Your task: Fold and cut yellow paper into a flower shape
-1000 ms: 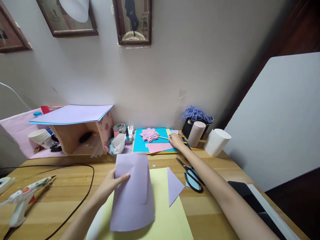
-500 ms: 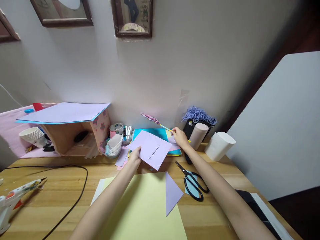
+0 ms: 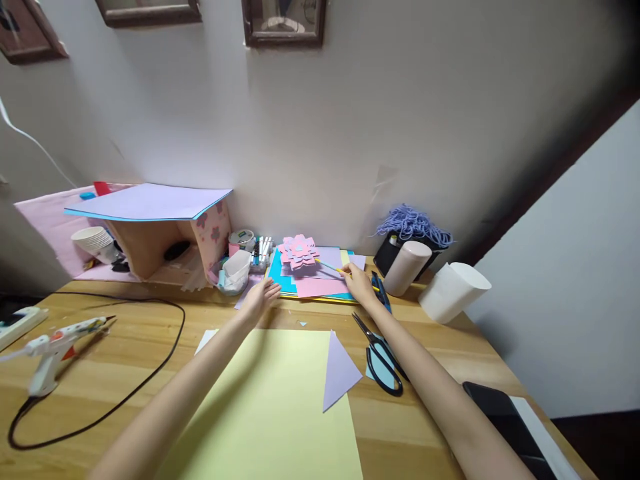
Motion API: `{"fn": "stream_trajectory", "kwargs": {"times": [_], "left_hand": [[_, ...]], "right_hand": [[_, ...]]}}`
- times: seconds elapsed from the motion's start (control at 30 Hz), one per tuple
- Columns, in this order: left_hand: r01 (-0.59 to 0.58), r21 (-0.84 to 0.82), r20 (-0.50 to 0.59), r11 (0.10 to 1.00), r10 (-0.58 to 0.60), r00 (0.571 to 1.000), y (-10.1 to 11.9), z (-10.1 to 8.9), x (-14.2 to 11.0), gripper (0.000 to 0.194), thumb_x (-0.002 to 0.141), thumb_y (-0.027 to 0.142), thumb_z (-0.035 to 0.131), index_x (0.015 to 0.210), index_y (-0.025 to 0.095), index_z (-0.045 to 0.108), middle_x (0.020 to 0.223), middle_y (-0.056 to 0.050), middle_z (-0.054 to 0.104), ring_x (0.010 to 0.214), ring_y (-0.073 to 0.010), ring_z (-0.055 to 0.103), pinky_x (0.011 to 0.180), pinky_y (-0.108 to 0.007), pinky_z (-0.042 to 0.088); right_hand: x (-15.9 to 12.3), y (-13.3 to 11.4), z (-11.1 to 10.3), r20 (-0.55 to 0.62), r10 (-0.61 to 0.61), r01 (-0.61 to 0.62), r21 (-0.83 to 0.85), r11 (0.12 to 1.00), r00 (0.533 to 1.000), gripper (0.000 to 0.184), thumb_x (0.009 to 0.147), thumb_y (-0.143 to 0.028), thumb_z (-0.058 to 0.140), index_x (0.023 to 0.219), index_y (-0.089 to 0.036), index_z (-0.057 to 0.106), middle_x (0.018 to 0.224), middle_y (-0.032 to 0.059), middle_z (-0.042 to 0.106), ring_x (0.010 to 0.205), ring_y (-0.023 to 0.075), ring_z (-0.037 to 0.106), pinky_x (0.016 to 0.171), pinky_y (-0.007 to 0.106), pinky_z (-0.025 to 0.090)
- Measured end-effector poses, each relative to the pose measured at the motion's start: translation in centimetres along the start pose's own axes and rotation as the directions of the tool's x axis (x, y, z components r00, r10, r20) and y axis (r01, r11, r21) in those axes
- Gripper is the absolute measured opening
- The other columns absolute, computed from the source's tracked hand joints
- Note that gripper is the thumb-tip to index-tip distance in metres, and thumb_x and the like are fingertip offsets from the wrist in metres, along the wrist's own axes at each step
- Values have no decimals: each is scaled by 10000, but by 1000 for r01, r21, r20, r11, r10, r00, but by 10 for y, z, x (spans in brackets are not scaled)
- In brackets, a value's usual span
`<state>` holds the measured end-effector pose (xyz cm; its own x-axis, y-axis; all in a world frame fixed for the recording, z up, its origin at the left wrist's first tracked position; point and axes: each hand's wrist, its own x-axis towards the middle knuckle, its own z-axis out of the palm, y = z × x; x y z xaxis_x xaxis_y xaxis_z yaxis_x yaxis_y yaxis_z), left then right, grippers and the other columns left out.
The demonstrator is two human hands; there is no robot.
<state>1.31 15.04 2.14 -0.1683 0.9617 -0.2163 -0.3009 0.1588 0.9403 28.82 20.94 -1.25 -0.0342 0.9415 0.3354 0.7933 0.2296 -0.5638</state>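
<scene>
My right hand (image 3: 358,283) grips the stick of a pink and lilac paper flower (image 3: 299,253) over the stack of coloured paper at the back of the table. A lilac sheet (image 3: 327,257) now lies on that stack, partly behind the flower, above a pink strip (image 3: 325,287). Just left of the stack, my left hand (image 3: 261,298) is empty, its fingers stretched out. A large pale yellow sheet (image 3: 270,400) lies in front, with a lilac paper triangle (image 3: 341,373) over its right edge. Black-handled scissors (image 3: 381,360) rest on a light blue scrap beside it.
A glue gun (image 3: 57,350) with a looping black cord lies at left. Behind it stands a cardboard box (image 3: 165,253) with a lilac top. Markers (image 3: 263,249) sit mid-back. At right are a toilet-roll-like white roll (image 3: 453,293), a pinkish cylinder (image 3: 407,268) and purple yarn (image 3: 413,224).
My left hand has put the slit lilac sheet onto the paper stack and let go. My right hand raised the flower by its stick and has lowered it over the stack.
</scene>
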Motion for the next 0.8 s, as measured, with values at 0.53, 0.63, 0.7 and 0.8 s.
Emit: {"fn": "stream_trajectory", "kwargs": {"times": [0.53, 0.63, 0.7, 0.8], "left_hand": [[22, 902, -138, 431, 240, 961, -27, -125, -114, 589, 540, 454, 660, 1018, 140, 521, 970, -118, 625, 905, -280, 590, 743, -350, 455], [14, 819, -102, 574, 121, 987, -20, -123, -106, 476, 521, 420, 685, 897, 143, 596, 886, -98, 671, 801, -263, 622, 663, -317, 471], [3, 768, -48, 640, 53, 997, -17, -120, -102, 431, 550, 437, 669, 853, 134, 626, 860, -89, 683, 766, -255, 628, 629, -301, 475], [-71, 711, 27, 700, 73, 997, -13, -115, -95, 386, 595, 446, 642, 804, 121, 648, 818, -70, 688, 743, -235, 627, 619, -276, 473]], "right_hand": [[-146, -63, -19, 357, 2, 76, -202, 976, 934, 436, 509, -426, 744, 803, -187, 528, 864, 118, 584, 853, 287, 550, 703, 343, 396], [-152, -59, -23, 367, 86, -43, -125, 991, 926, 465, 486, -367, 759, 844, -187, 523, 876, 94, 601, 852, 269, 562, 669, 320, 399], [-146, -52, -26, 389, 161, -154, -49, 987, 907, 438, 474, -309, 762, 826, -195, 527, 795, 46, 619, 766, 235, 578, 602, 287, 385], [-136, -40, -31, 387, 244, -307, 110, 945, 889, 333, 460, -191, 747, 731, -188, 553, 651, 0, 604, 637, 188, 566, 529, 251, 354]]}}
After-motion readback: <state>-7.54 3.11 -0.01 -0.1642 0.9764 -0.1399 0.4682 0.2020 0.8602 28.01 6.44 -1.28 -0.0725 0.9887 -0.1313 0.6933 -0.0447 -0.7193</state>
